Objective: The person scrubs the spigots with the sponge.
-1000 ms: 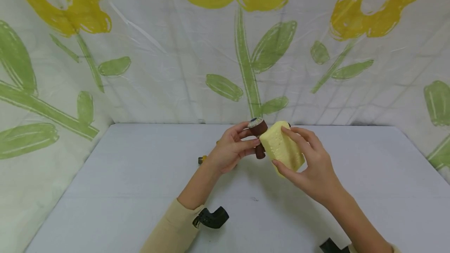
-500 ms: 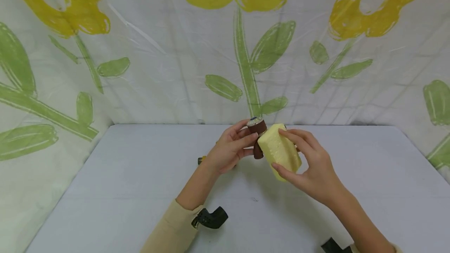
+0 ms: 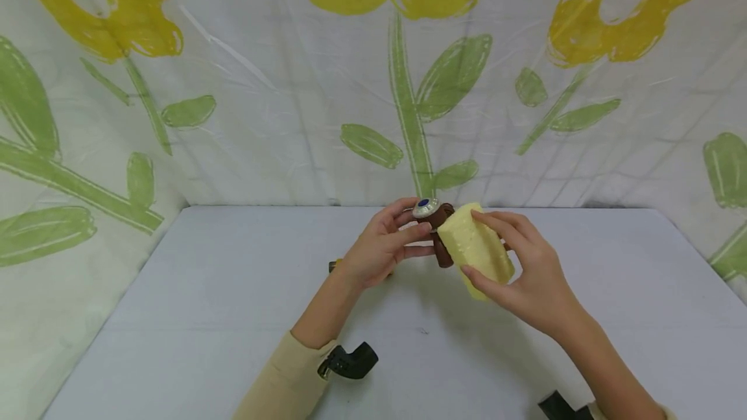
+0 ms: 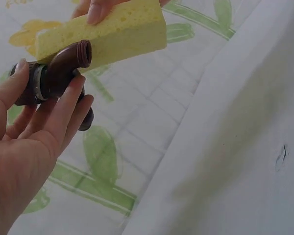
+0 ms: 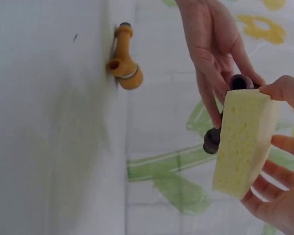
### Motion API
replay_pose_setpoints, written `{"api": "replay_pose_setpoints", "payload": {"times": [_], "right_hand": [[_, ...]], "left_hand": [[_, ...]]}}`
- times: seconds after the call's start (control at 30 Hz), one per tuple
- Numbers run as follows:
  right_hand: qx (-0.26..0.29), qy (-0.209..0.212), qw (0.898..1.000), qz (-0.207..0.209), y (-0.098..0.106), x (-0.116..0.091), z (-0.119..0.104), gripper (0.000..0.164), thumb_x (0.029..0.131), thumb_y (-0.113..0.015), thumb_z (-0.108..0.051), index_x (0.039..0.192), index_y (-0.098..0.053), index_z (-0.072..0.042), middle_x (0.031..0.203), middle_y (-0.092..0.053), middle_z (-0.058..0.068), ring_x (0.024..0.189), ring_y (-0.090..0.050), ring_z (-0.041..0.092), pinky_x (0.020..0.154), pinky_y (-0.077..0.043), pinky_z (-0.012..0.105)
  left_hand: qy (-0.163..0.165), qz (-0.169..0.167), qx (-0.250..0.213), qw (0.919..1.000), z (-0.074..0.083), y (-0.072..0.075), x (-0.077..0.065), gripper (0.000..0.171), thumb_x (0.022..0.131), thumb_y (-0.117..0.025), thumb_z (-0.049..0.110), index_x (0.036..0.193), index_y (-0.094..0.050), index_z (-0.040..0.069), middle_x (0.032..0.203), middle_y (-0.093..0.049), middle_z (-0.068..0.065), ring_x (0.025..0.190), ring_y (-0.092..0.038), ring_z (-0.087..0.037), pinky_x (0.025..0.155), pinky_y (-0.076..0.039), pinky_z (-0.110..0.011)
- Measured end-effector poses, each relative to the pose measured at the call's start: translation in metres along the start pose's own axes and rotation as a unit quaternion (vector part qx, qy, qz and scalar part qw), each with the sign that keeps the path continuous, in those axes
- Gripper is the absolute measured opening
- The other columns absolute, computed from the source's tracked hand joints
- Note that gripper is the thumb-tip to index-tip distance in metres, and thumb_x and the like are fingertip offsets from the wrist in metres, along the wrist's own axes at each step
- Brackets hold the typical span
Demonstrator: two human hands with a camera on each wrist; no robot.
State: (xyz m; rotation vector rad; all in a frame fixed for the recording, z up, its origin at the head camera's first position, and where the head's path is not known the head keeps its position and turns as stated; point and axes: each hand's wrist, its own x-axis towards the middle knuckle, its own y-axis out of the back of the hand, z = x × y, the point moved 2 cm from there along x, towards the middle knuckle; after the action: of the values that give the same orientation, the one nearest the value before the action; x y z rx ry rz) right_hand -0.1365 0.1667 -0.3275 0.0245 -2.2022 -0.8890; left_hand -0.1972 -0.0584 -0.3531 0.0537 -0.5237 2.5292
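Note:
My left hand (image 3: 376, 248) holds a brown tap-like fitting (image 4: 63, 68) between thumb and fingers, above the far part of the table. The fitting has a bent spout, a silver ring and a silver cap with a blue centre, seen in the head view. Between thumb and fingertips of my right hand (image 3: 533, 277) is a yellow block sponge (image 3: 475, 248), tilted and beside the fitting. In the left wrist view the sponge (image 4: 112, 36) lies behind the spout and seems to touch the fitting. Part of the fitting is hidden by the sponge in the right wrist view.
A similar orange-yellow fitting (image 5: 125, 68) lies on the white table (image 3: 204, 303), mostly hidden behind my left hand in the head view. A white curtain with printed flowers (image 3: 262, 115) hangs behind the table's far edge. Each wrist carries a black camera mount (image 3: 350, 361).
The brown fitting has turned, so its silver cap with the blue centre faces the head camera more. The sponge has shifted slightly down, then to the right. Both hands keep their holds.

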Motion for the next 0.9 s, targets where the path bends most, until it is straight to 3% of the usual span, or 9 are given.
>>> {"api": "replay_pose_setpoints", "payload": {"times": [0.2,0.43,0.57,0.73,0.9], "right_hand": [[-0.014,-0.024,1.0,-0.002,0.004,0.0,-0.001,0.077,0.068,-0.093,-0.003,0.14,-0.067,-0.012,0.13,-0.063,0.011,0.11,-0.058,0.015,0.078,-0.048,0.013],[-0.034,-0.017,0.999,-0.012,0.004,0.0,-0.009,0.073,0.068,-0.092,-0.008,0.138,-0.069,-0.013,0.124,-0.062,0.012,0.104,-0.062,0.028,0.071,-0.053,0.03],[-0.058,-0.029,0.998,-0.015,0.006,0.0,-0.01,0.073,0.068,-0.093,-0.01,0.137,-0.07,-0.012,0.123,-0.061,0.014,0.105,-0.061,0.031,0.069,-0.053,0.034],[-0.08,-0.036,0.996,-0.023,0.007,0.0,-0.009,0.071,0.069,-0.092,-0.012,0.137,-0.07,-0.011,0.123,-0.06,0.016,0.108,-0.058,0.034,0.069,-0.054,0.039],[-0.102,-0.022,0.994,-0.024,0.007,0.0,-0.009,0.071,0.068,-0.093,-0.012,0.135,-0.071,-0.01,0.122,-0.058,0.018,0.105,-0.056,0.035,0.068,-0.054,0.041]], "left_hand": [[-0.007,0.014,0.047,0.9988,0.002,-0.002,0.001,0.043,0.101,-0.057,-0.012,0.144,-0.05,-0.014,0.126,-0.064,-0.007,0.099,-0.073,-0.013,0.1,-0.06,-0.051],[-0.013,0.04,0.079,0.996,0.002,-0.002,0.001,0.041,0.098,-0.063,-0.013,0.139,-0.055,-0.009,0.122,-0.065,-0.007,0.094,-0.075,-0.014,0.095,-0.063,-0.045],[0.005,0.052,0.094,0.9942,0.002,-0.003,0.001,0.036,0.099,-0.066,-0.008,0.133,-0.056,-0.005,0.121,-0.067,-0.013,0.088,-0.078,-0.018,0.092,-0.064,-0.047],[0.027,0.021,0.096,0.9948,0.003,-0.006,-0.001,0.038,0.1,-0.064,-0.008,0.136,-0.054,-0.005,0.123,-0.065,-0.02,0.091,-0.078,-0.022,0.096,-0.061,-0.051],[0.048,-0.01,0.098,0.994,0.003,-0.006,-0.003,0.044,0.1,-0.064,-0.01,0.142,-0.054,-0.007,0.127,-0.063,-0.019,0.1,-0.076,-0.018,0.098,-0.061,-0.044]]}}
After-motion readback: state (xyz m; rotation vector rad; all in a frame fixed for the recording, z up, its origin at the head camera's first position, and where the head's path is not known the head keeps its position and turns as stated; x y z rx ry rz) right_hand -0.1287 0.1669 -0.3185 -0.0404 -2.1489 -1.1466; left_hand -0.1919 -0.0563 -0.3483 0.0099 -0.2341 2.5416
